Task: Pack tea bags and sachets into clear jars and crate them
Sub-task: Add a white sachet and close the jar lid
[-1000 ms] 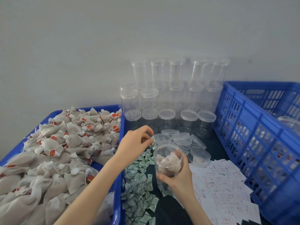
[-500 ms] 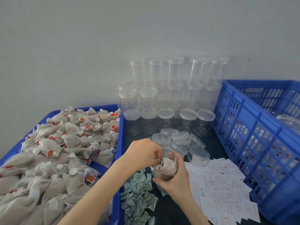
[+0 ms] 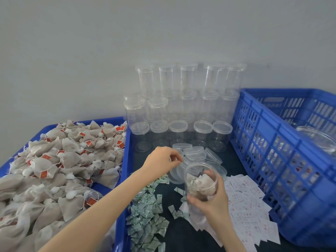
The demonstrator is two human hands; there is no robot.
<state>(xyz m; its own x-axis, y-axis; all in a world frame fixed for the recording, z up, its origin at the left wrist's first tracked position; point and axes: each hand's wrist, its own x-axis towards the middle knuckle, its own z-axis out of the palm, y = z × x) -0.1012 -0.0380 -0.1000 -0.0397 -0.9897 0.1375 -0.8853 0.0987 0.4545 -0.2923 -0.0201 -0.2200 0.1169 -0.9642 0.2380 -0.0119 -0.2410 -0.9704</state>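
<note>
My right hand (image 3: 213, 202) grips a clear, lidless jar (image 3: 200, 179) from below and behind; several beige tea bags and a small sachet lie inside it. My left hand (image 3: 161, 161) hovers just left of the jar's mouth, above loose clear lids (image 3: 197, 151), fingertips pinched together with nothing visible between them. Beige tea bags with red tags (image 3: 63, 160) are heaped in a blue tray (image 3: 125, 160) on the left. Green-white sachets (image 3: 147, 220) are scattered on the dark surface below my left forearm.
Empty lidded clear jars (image 3: 181, 106) are stacked in three tiers against the wall. A tall blue crate (image 3: 272, 142) stands at right with a clear jar (image 3: 316, 137) inside. White printed slips (image 3: 249, 211) lie beside the crate.
My left hand put a sachet into the jar, then drew back up and left over the lids. The jar has tilted upright and shifted slightly right in my right hand.
</note>
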